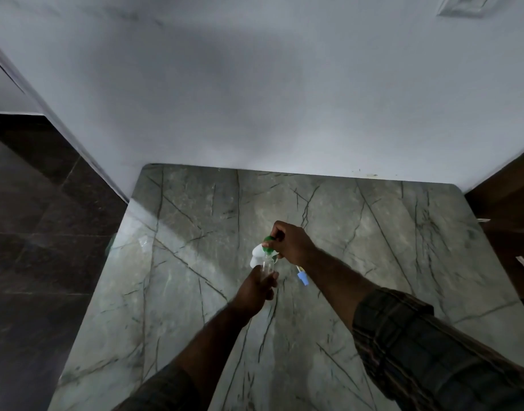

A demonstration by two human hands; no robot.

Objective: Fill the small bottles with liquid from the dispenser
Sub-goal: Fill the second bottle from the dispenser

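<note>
My left hand (256,289) grips a small clear bottle (267,266) upright above the middle of the grey marble table (373,262). Directly over the bottle's mouth my right hand (292,243) holds a white dispenser with a green top (267,241), its fingers curled round it. The dispenser's white body (256,256) shows just left of the bottle's neck. Another small clear bottle (144,242) lies near the table's left edge, hard to make out.
A blue-and-white item (301,275) lies on the table just right of the bottle, partly under my right forearm. The table meets a pale wall (255,99) at the back. Dark tiled floor (32,232) lies to the left, wooden furniture (510,197) to the right.
</note>
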